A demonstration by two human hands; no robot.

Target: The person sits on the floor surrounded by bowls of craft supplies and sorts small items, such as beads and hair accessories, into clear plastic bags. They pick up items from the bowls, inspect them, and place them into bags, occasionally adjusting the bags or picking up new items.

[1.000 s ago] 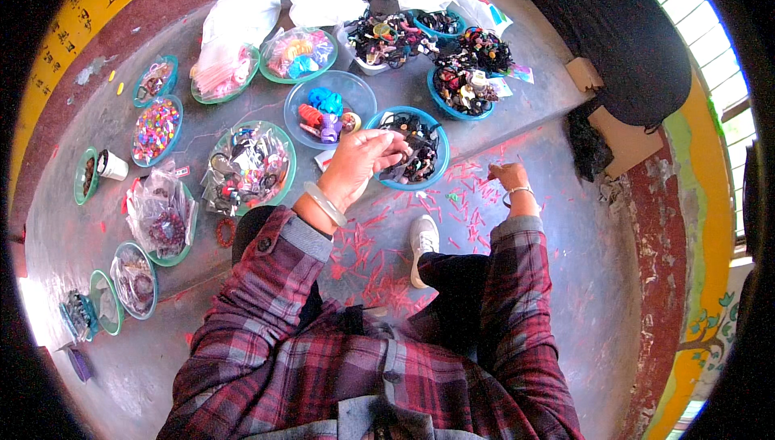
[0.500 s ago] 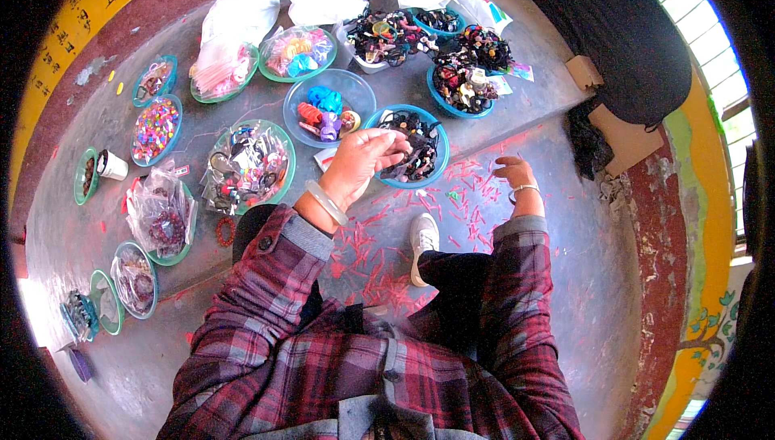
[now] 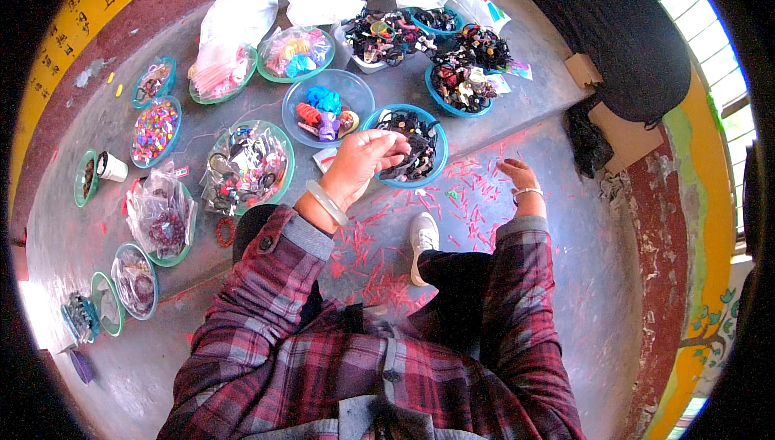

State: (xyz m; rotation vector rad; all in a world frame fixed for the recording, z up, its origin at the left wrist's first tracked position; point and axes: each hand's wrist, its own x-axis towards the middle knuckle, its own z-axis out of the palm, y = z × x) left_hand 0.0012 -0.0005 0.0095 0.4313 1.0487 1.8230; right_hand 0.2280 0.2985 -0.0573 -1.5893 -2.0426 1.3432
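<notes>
My left hand (image 3: 365, 167), with a pale bangle at its wrist, is held over the near left rim of a blue basin (image 3: 443, 161) filled with black hair ties (image 3: 416, 167). Its thumb and fingers are pinched together; whatever they grip blends into the dark heap behind. To the right, above the floor, my right hand (image 3: 525, 180) has its fingers bent and drawn together toward the left. Anything between those fingertips is too small to make out. Slim red pieces (image 3: 464, 190) lie strewn on the floor between and below the hands.
A clear basin (image 3: 291, 121) of coloured hair clips and a green basin (image 3: 288, 180) of bagged accessories stand to the left. More basins fill the far side, including a blue one (image 3: 460, 111). My shoe (image 3: 424, 238) rests among the red pieces. Cardboard (image 3: 626, 140) lies at right.
My right hand has shifted slightly to the right and its fingers have turned more upward. My left hand stays pinched in nearly the same place.
</notes>
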